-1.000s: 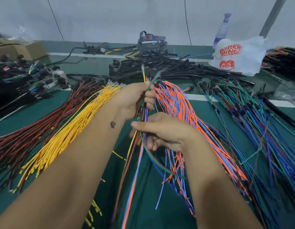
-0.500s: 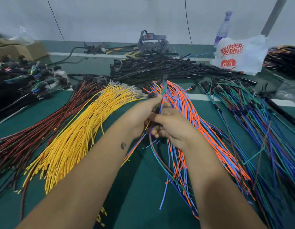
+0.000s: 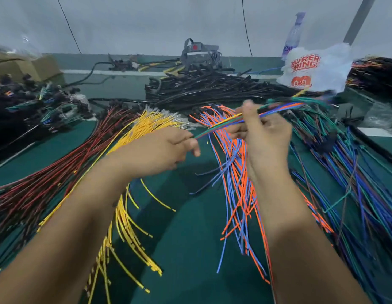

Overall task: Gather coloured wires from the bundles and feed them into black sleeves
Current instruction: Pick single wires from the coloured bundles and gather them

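Observation:
A small gathered bunch of coloured wires, green, blue, orange and yellow, runs slantwise above the table from lower left to upper right. My left hand pinches its near end. My right hand grips it further along, thumb up. The far end of the bunch is blurred near the white bag. On the green mat lie fanned bundles: dark red wires, yellow wires, orange and blue wires, green and blue wires. A heap of black sleeves lies behind them.
A white plastic bag with red print and a clear bottle stand at the back right. A cardboard box and dark connector harnesses are at the left. A grey strap device sits by the back wall.
Both hands have drawn apart and stretched the gathered wires out straight; the right hand moved up and right, the left stayed lower left. The bunch no longer hangs down in a loop.

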A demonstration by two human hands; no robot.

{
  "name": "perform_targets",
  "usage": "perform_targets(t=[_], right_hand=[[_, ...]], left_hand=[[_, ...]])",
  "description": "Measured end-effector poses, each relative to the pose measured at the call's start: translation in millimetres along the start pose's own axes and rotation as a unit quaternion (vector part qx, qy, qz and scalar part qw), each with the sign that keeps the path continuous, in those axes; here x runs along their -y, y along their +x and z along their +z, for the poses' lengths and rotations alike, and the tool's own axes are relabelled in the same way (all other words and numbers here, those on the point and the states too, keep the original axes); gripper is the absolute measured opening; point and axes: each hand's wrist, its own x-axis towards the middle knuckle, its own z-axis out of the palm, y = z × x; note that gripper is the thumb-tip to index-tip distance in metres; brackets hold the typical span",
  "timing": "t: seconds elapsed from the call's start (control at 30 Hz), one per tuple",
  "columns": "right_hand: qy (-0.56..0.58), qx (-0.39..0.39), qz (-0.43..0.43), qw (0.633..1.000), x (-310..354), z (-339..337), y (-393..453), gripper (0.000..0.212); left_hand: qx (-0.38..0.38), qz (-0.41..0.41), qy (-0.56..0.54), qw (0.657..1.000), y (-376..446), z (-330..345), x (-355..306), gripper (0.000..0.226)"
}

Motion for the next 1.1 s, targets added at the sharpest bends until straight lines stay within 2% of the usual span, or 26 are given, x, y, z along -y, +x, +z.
perform_targets(t=[0.07,0.13,0.23,0.27,0.37,0.43,0.53,0.67,0.77,0.83,0.9,1.03,1.1], right_hand=[[0.037,-0.046,-0.005,0.998,2,-4,3,0.026],[0.068,-0.052,0.027,0.996,6,-4,8,0.026],[-0.049,0.024,0.174,0.983,7,5,14,0.035],[-0.074,0.046,0.189,0.978,1,8,12,0.037],[-0.171,0.089,0.124,0.973,-31,11,-12,0.032],[-0.202,0.104,0.114,0.967,-46,12,-23,0.036],[-0.171,0.06,0.133,0.974,-52,12,-19,0.043],[-0.094,0.004,0.146,0.985,-49,8,-18,0.044],[-0.038,0.058,0.191,0.979,-47,4,-16,0.044],[-0.074,0.117,0.201,0.97,-48,4,-16,0.039],[-0.115,0.128,0.188,0.967,-49,5,-16,0.037],[-0.06,0.024,0.191,0.98,-47,5,-11,0.04],[-0.018,0.028,0.209,0.977,-43,3,-11,0.037]], left_hand=[[-0.066,0.007,0.185,0.98,7,-2,6,0.032],[-0.14,0.022,0.261,0.955,12,14,16,0.029],[-0.167,0.03,0.222,0.96,19,38,36,0.024],[-0.173,0.034,0.224,0.959,20,41,41,0.022],[-0.199,0.074,0.244,0.946,23,42,46,0.01],[-0.167,0.081,0.26,0.948,21,47,44,0.015],[-0.129,0.08,0.286,0.946,21,47,46,0.036],[-0.148,0.07,0.339,0.926,24,44,46,0.027],[-0.139,0.068,0.358,0.921,20,50,44,0.027],[-0.133,0.069,0.363,0.92,19,51,46,0.029],[-0.141,0.072,0.347,0.924,18,49,46,0.028],[-0.186,0.077,0.311,0.929,14,36,46,0.028],[-0.204,0.082,0.299,0.929,10,30,46,0.033]])
